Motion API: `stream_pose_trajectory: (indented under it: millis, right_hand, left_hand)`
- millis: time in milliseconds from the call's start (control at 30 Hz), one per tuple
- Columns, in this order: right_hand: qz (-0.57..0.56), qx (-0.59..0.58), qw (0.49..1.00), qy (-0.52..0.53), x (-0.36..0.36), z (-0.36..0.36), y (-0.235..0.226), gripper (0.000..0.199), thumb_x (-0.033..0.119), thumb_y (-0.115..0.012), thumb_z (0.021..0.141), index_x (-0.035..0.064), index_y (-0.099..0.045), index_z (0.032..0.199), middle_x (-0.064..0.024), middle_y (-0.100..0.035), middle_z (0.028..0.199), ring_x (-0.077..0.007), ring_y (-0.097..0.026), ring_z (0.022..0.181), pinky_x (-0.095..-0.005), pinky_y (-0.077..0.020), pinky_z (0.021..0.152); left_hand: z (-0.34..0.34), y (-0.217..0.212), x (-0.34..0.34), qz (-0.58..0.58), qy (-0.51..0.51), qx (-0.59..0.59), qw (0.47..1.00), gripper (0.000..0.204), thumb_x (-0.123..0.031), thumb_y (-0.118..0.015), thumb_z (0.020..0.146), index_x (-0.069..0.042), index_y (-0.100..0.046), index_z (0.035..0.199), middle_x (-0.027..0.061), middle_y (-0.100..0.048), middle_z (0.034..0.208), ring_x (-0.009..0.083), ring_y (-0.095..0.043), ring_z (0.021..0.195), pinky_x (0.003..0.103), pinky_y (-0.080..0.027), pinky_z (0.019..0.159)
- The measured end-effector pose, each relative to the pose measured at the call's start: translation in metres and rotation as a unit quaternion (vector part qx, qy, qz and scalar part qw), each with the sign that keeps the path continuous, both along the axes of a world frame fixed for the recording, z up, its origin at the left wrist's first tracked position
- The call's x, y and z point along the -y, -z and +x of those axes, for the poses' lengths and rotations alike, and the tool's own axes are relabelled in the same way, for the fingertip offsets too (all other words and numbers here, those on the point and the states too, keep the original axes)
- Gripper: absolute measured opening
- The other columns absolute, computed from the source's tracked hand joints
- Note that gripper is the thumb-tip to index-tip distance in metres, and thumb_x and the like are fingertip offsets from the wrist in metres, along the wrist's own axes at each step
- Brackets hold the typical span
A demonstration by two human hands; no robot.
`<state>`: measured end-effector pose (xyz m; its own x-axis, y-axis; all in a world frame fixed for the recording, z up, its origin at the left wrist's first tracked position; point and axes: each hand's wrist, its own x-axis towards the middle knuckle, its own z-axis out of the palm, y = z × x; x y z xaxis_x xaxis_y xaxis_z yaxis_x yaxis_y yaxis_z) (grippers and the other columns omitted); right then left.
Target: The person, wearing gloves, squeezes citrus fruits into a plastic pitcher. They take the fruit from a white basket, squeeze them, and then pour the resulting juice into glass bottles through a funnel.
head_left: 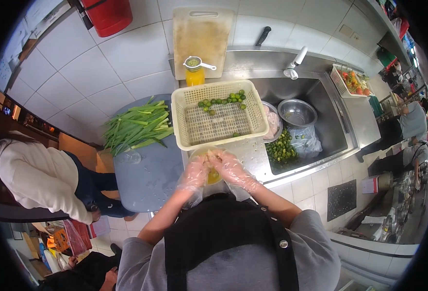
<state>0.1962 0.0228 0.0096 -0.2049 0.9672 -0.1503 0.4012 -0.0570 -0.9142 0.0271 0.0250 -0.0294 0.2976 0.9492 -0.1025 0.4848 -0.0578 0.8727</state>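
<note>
The pale bowl (200, 151) is close in front of my black apron (214, 225), just below the near edge of the cream basket (223, 143), with yellowish contents (214, 175) showing. I judge it light and smooth, apt to slip under wet plastic; its rim looks the surest hold. My left hand (196, 170) and right hand (231, 169), in loose clear gloves (243, 180), meet over it, fingers curled inward; I cannot tell whether they pinch anything. Beyond, the basket holds small green fruits (233, 99), probably firm and quick to roll, best gripped around the middle. Long leafy greens (141, 125) lie to its left.
</note>
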Motion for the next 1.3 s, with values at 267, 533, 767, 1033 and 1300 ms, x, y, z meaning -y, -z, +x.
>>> stream_pose_trajectory:
  millis: [267,533,767,1033,1300]
  right_hand:
    - [-0.053,-0.100,0.993,0.045,0.000,0.005,0.039,0.034,0.026,-0.056,0.100,-0.0025,-0.062,0.117,-0.0177,-0.066,0.104,-0.0213,-0.065,0.095,-0.0340,-0.0502,0.087]
    - [0.142,0.097,0.984,-0.043,-0.007,0.013,0.045,0.027,0.019,-0.050,0.101,0.0000,-0.065,0.114,-0.0205,-0.069,0.106,-0.0333,-0.066,0.100,-0.0411,-0.0513,0.089]
    - [0.218,0.124,0.965,-0.080,-0.001,0.000,0.056,0.028,0.014,-0.042,0.101,0.0022,-0.063,0.116,-0.0235,-0.067,0.109,-0.0391,-0.063,0.103,-0.0454,-0.0508,0.090]
    - [0.249,0.039,0.962,0.109,0.003,0.053,0.018,0.023,0.008,-0.047,0.095,0.0032,-0.065,0.108,-0.0189,-0.067,0.106,-0.0365,-0.063,0.096,-0.0442,-0.0516,0.086]
    - [0.123,0.356,0.922,0.094,0.000,0.113,-0.027,0.031,0.020,-0.057,0.095,0.0035,-0.065,0.120,-0.0157,-0.068,0.107,-0.0279,-0.061,0.105,-0.0428,-0.0460,0.092]
  left_hand:
    - [-0.002,-0.001,-0.010,-0.010,-0.001,-0.129,0.992,0.028,-0.028,-0.055,0.097,-0.006,-0.063,0.110,0.0204,-0.068,0.095,0.0399,-0.065,0.089,0.046,-0.050,0.079]
    - [0.005,-0.033,-0.019,0.080,0.208,-0.247,0.943,0.019,-0.020,-0.058,0.086,-0.006,-0.070,0.092,0.0226,-0.069,0.093,0.0389,-0.067,0.086,0.046,-0.053,0.077]
    - [0.020,0.014,-0.026,0.018,0.229,-0.305,0.924,0.036,-0.033,-0.062,0.088,-0.004,-0.070,0.107,0.0214,-0.069,0.111,0.0347,-0.067,0.104,0.044,-0.050,0.093]
    - [0.016,0.018,-0.036,0.025,0.298,-0.300,0.906,0.036,-0.035,-0.060,0.089,-0.006,-0.070,0.108,0.0153,-0.070,0.112,0.0325,-0.066,0.102,0.041,-0.050,0.094]
    - [0.004,-0.025,-0.016,0.046,0.160,-0.075,0.983,0.024,-0.015,-0.069,0.083,-0.005,-0.070,0.105,0.0125,-0.071,0.103,0.0299,-0.067,0.096,0.038,-0.052,0.086]
